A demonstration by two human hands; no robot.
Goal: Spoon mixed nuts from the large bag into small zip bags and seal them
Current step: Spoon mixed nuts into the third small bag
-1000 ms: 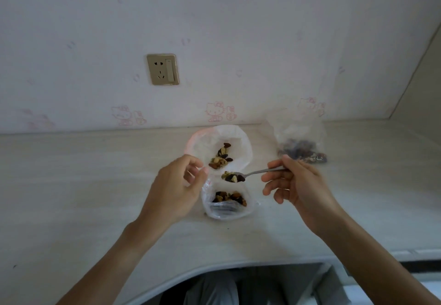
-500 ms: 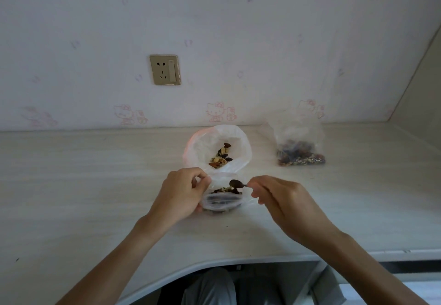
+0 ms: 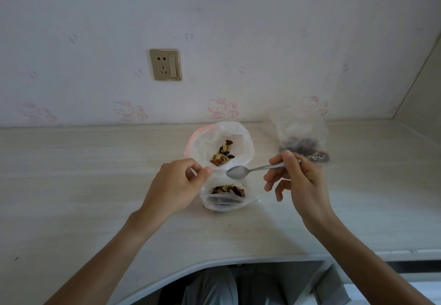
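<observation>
— Now that the spoon point(image 3: 235, 172) is empty, what's the right hand point(image 3: 296, 180) doing w/ it?
— Pinching the handle, lifting it up over the small zip bag point(image 3: 224, 197). Nuts are sitting in that bag now.
— And the left hand point(image 3: 175, 183)?
— Pinching the bag's rim, keeping it open. Big bag point(image 3: 219, 147) is right behind, so prob. another scoop is coming.

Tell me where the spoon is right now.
In the head view the spoon is held by the right hand, its empty bowl hovering at centre between the large bag behind and the small zip bag in front.
</observation>
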